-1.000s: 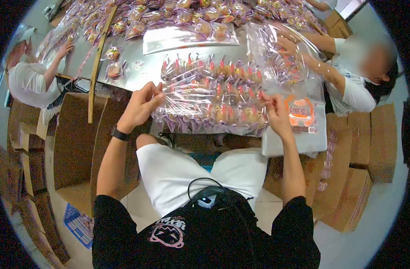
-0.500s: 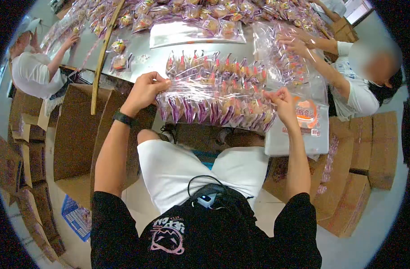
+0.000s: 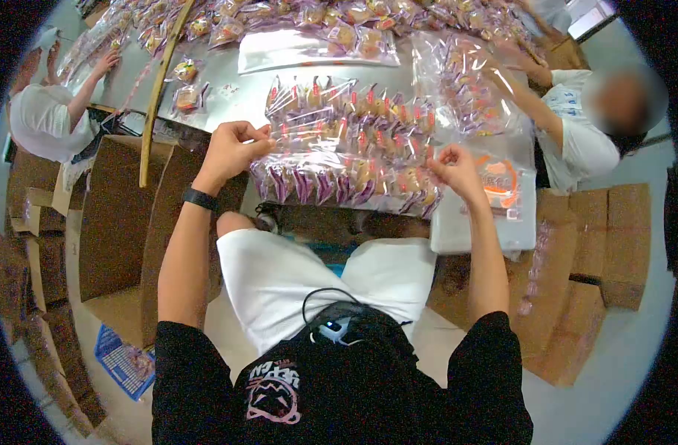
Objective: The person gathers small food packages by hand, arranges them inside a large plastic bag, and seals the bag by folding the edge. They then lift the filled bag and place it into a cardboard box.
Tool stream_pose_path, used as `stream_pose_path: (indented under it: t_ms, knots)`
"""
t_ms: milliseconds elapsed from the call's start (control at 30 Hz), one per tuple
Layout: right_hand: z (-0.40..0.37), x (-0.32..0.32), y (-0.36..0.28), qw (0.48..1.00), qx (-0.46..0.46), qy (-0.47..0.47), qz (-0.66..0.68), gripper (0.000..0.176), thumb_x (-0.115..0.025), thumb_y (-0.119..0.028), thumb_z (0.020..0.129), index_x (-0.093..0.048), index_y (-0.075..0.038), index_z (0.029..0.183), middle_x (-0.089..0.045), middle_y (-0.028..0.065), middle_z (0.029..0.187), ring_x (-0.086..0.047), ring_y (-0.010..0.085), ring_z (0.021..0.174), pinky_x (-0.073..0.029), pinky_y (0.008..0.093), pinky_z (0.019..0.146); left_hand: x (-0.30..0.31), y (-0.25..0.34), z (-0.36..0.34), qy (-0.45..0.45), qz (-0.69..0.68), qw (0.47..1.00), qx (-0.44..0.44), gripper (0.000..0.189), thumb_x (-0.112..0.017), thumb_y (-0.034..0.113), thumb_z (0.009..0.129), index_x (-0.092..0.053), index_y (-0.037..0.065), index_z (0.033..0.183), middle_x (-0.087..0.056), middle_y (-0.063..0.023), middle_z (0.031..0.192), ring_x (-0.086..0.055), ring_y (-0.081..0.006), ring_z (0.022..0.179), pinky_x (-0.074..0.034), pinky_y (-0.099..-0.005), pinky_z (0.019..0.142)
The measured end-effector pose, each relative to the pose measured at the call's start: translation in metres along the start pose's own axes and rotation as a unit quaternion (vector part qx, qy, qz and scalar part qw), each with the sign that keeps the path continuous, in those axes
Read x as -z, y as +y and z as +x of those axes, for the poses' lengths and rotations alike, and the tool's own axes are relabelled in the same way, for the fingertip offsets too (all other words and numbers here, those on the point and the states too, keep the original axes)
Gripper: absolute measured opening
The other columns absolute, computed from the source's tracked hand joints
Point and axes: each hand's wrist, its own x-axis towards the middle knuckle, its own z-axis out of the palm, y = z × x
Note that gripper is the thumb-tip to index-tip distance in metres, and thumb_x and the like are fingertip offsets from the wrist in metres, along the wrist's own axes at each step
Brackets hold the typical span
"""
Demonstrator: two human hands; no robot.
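Observation:
In front of me on the table lies a clear plastic bag (image 3: 331,144) packed with rows of small wrapped pastries (image 3: 316,185), purple along their wrappers. My left hand (image 3: 236,152) pinches the film at the bag's left edge, thumb against fingers. At the right edge, my right hand (image 3: 457,172) has its thumb and fingertips closed on the film. Under and beside that hand is a stack of printed plastic bags (image 3: 495,222) with an orange design.
A large pile of wrapped pastries (image 3: 309,15) covers the table's far side. A wooden strip (image 3: 157,96) lies at the left, near two loose pastries (image 3: 187,85). Cardboard boxes (image 3: 123,230) stand on both sides. A co-worker (image 3: 576,141) handles another filled bag (image 3: 472,89) at right; another person (image 3: 49,119) is at left.
The film over the pastries has shifted and shows more of the back rows. My right hand has moved slightly left with its fingers bunched differently. The whole view has shifted a little.

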Motion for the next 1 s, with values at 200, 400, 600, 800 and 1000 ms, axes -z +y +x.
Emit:
stream_pose_path:
  t_ms: [200,400,600,800,1000]
  knots:
    - [0.004,0.007,0.011,0.973,0.143,0.089,-0.157,0.051,-0.090,-0.044,0.071,-0.057,-0.005,0.074,-0.064,0.0058,0.073,-0.055,0.0156,0.060,-0.044,0.0365,0.057,0.009,0.004,0.006,-0.028,-0.064,0.996,0.061,0.024,-0.084,0.010,0.081,-0.063,0.002,0.072,-0.074,-0.0121,0.093,-0.066,-0.0155,0.118,-0.049,-0.0240,0.054]
    - [-0.035,0.005,-0.050,0.913,0.190,0.140,-0.334,0.035,-0.085,-0.036,0.077,-0.073,-0.004,0.085,-0.065,0.0101,0.066,-0.058,0.0266,0.058,-0.045,0.0402,0.057,0.011,0.001,0.001,-0.030,-0.139,0.987,0.078,0.032,-0.082,0.003,0.081,-0.054,0.007,0.066,-0.072,-0.0107,0.080,-0.063,-0.0255,0.122,-0.050,-0.0287,0.091]
    - [-0.044,-0.006,-0.047,0.897,0.198,0.113,-0.379,0.029,-0.074,-0.030,0.087,-0.077,-0.004,0.101,-0.068,0.0170,0.072,-0.065,0.0368,0.069,-0.048,0.0473,0.063,0.009,-0.003,0.003,-0.041,-0.115,0.990,0.064,0.033,-0.082,0.006,0.081,-0.052,0.009,0.068,-0.074,-0.0124,0.092,-0.063,-0.0198,0.123,-0.048,-0.0240,0.063]
    - [-0.070,-0.027,-0.054,0.953,0.043,-0.001,-0.301,0.054,-0.051,-0.043,0.100,-0.060,0.002,0.130,-0.069,0.0310,0.102,-0.066,0.0474,0.098,-0.047,0.0559,0.093,0.007,-0.004,-0.001,-0.031,-0.114,0.991,0.069,0.033,-0.082,0.005,0.081,-0.051,0.009,0.068,-0.073,-0.0132,0.093,-0.064,-0.0180,0.119,-0.047,-0.0242,0.063]
    - [-0.069,-0.058,-0.029,0.906,0.127,0.175,-0.364,0.065,-0.043,-0.045,0.103,-0.042,0.002,0.149,-0.039,0.0336,0.151,-0.030,0.0439,0.147,-0.018,0.0575,0.121,0.004,-0.010,-0.003,-0.029,-0.127,0.991,0.046,0.033,-0.082,0.007,0.081,-0.051,0.008,0.069,-0.073,-0.0139,0.096,-0.067,-0.0117,0.107,-0.043,-0.0218,0.048]
